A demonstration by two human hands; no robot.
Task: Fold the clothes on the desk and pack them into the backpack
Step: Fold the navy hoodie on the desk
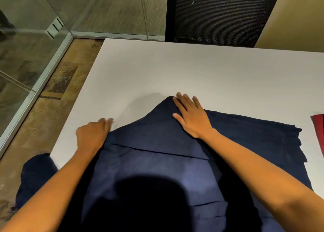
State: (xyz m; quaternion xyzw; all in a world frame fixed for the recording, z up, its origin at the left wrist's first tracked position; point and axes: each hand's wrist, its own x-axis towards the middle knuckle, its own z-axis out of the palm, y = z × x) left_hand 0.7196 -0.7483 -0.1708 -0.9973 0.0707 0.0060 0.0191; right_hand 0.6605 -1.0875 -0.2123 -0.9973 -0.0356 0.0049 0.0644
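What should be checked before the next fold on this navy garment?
1. Right hand flat on garment: ok.
2. Left hand gripping garment's edge: cannot tell, blurred.
3. Bare desk beyond garment: ok.
4. Red cloth apart from garment: ok.
5. Garment folded small: not ok, spread wide.
6. Backpack nearby: cannot tell, not in view.

Black mesh office chair [220,14] beyond the table's [175,70] far edge, glass partition [26,47] off its left edge, patterned brown carpet [57,84] below.
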